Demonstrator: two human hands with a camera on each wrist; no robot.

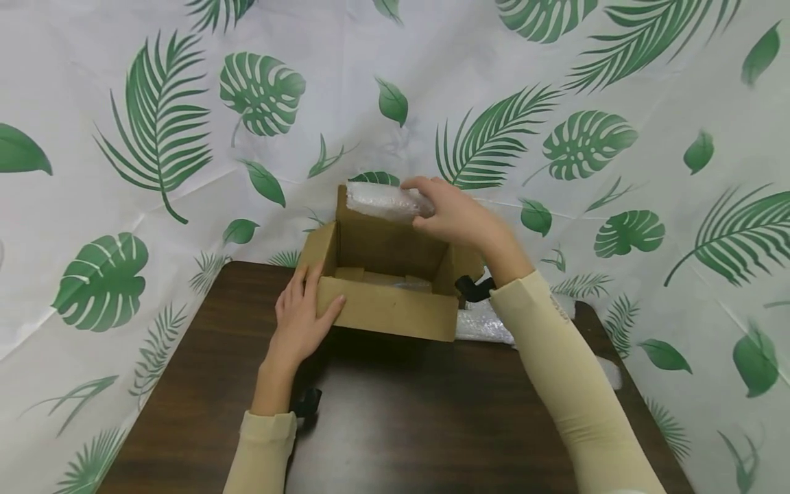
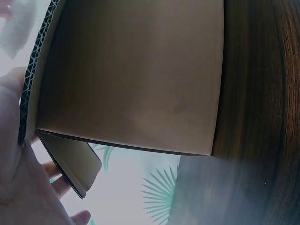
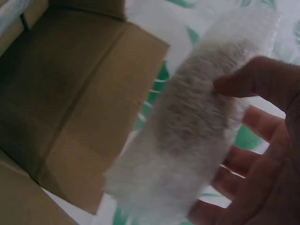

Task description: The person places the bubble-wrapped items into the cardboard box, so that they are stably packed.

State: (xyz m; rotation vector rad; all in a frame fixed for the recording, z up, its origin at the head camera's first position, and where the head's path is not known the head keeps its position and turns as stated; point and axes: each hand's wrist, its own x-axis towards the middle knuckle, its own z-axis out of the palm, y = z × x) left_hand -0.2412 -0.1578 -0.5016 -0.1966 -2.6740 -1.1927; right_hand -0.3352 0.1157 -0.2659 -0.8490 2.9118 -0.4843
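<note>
An open cardboard box stands on the dark table with its flaps spread. Over its back flap, my right hand holds a long package in bubble wrap. In the right wrist view, the thumb lies on one face of the bubble-wrapped package and the fingers are behind it; what is inside the wrap is hidden. At the box's front left corner, my left hand grips the flaps. The left wrist view has the left hand around the corrugated flap edge. More clear wrapping shows inside the box.
Other bubble-wrapped packages lie on the table to the right of the box, partly behind the right arm. The brown wood-grain table reaches back to a white curtain with green leaf prints.
</note>
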